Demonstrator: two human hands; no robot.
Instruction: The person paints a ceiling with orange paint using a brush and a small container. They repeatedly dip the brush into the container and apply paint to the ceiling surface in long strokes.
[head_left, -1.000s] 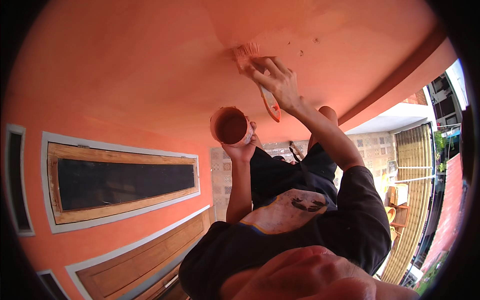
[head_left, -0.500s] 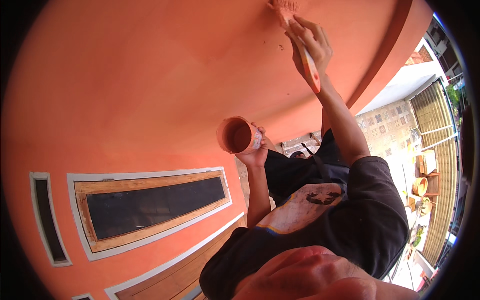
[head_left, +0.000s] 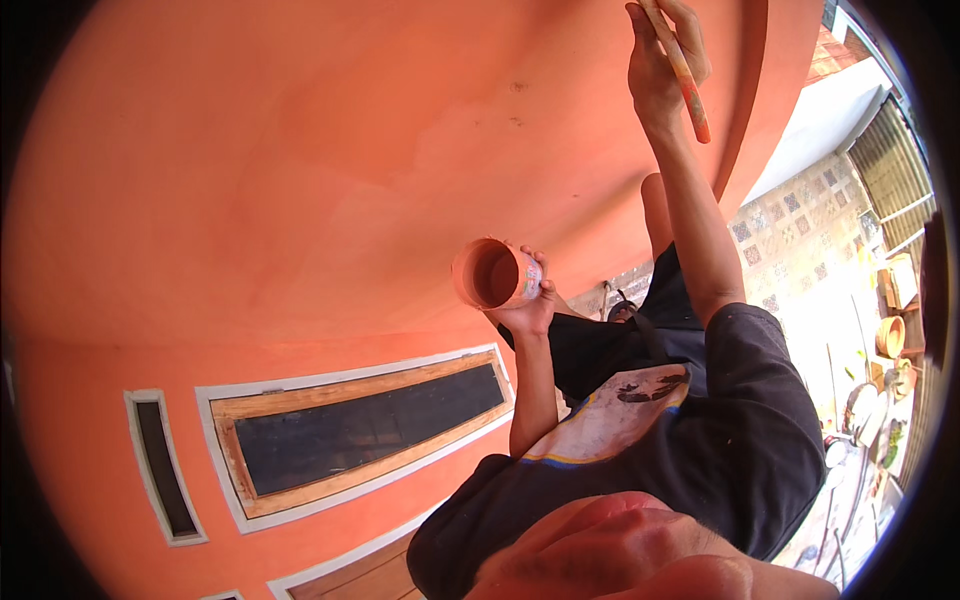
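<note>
My left hand [head_left: 530, 310] grips an orange paint cup [head_left: 494, 274] with a patterned label; its open top faces the camera, showing darker orange inside. My right hand [head_left: 662, 62] is raised at the top of the view, fingers closed around a paintbrush [head_left: 692, 108] whose long handle is smeared with orange paint. The bristles are cut off by the upper edge of the frame, so I cannot tell whether they touch anything. Behind both hands spreads a broad orange painted surface [head_left: 290, 170] with uneven darker patches and a few small marks.
A wood-framed dark window [head_left: 365, 425], a narrow window [head_left: 165, 465] and a wooden door [head_left: 350, 575] sit in the orange wall at lower left. At right are patterned tiles [head_left: 790, 210], a ridged fence [head_left: 890, 160], clay pots [head_left: 890, 337] and a curved ledge [head_left: 740, 120] along the painted surface.
My right hand with the brush has moved up and to the right, the bristles leaving view. The cup in my left hand sits farther right, and the background has shifted as the camera turned.
</note>
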